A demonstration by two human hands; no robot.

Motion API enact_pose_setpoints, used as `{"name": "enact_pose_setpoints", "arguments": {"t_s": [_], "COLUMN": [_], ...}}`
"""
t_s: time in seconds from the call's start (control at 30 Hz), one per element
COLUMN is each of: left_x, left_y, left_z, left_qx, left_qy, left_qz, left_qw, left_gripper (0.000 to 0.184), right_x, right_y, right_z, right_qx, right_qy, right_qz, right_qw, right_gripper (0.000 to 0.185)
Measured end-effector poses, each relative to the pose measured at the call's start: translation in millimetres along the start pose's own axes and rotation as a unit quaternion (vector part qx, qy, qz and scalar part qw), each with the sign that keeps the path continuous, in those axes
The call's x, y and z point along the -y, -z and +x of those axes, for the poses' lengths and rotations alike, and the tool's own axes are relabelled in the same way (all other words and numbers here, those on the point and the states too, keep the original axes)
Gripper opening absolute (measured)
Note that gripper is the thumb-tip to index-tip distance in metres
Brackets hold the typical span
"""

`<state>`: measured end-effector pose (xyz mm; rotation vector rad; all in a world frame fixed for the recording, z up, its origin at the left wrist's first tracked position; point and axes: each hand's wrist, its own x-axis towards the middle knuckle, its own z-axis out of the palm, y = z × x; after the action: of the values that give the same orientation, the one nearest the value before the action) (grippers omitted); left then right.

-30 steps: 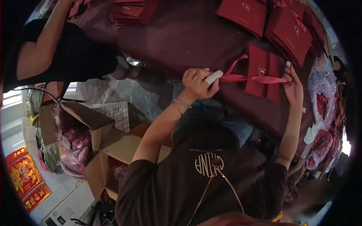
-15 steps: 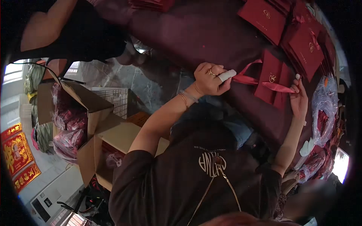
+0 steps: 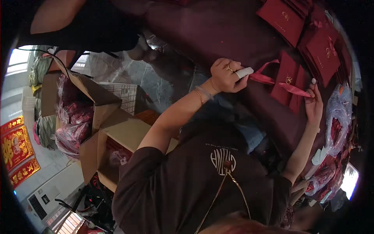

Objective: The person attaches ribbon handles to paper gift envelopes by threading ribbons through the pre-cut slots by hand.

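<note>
Since half a sec ago, both hands, the bag and the stacks have all slid a bit to the R in view, as the camera shifted; the grips look the same.

Person's L hand (image 3: 228,76), w/ a gold ring and a white wrap (image 3: 244,73) on one finger, is curled into a fist, L ribbon (image 3: 261,78) running into its fingertips. R hand (image 3: 314,105) pinches the end of R ribbon (image 3: 295,89) btwn thumb & fingers; some white shows at one fingertip. Btwn the hands is the red bag (image 3: 286,68), w/ a small gold logo, lying tilted on a dark maroon cloth (image 3: 218,35), near the edge closest to the wearer.

Just beyond the bag, upper R, are two stacks of similar red bags: one flat stack (image 3: 280,19) and one (image 3: 321,52) w/ ribbons on top. Far R: clear plastic (image 3: 338,113) w/ red stuff inside.

Wearer has a dark tee (image 3: 187,187) w/ pale lettering, seen upside down, plus a gold chain (image 3: 213,202). Lower L: open cardboard box (image 3: 90,156), plastic-wrapped red bundle (image 3: 72,134) beside it, and a white wire crate (image 3: 126,93) behind. Far L: red & gold posters (image 3: 17,148). Top L: another person's bent arm (image 3: 54,17) & dark clothing, partly cut off.
</note>
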<state>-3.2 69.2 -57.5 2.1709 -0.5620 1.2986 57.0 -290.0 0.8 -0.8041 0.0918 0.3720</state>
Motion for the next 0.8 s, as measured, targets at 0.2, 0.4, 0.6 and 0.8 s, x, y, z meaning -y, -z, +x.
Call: {"name": "enact_pose_setpoints", "arguments": {"t_s": [0.2, 0.4, 0.6, 0.8], "left_x": [-0.3, -1.6, -1.4, -1.6], "left_y": [-1.5, 1.7, 3.7, 1.7], "left_z": [-1.1, 1.9, 0.7, -0.7], "left_qx": [0.009, 0.014, 0.024, 0.02], "left_qy": [-0.009, -0.006, 0.007, -0.001], "left_qz": [0.019, 0.017, 0.0, -0.015], "left_qw": [1.0, 1.0, 1.0, 1.0], "left_gripper": [0.018, 0.016, 0.018, 0.02], "right_x": [1.5, -1.6, 0.1, 0.6], "right_y": [1.7, 5.2, -2.4, 1.2], "right_z": [-3.4, -4.9, 0.3, -4.0], "right_qx": [0.008, 0.005, -0.009, -0.014], "right_qy": [-0.009, -0.001, -0.007, -0.008], "right_qz": [0.016, 0.02, 0.019, 0.022], "right_qw": [1.0, 1.0, 1.0, 1.0], "right_gripper": [0.026, 0.023, 0.022, 0.026]}}
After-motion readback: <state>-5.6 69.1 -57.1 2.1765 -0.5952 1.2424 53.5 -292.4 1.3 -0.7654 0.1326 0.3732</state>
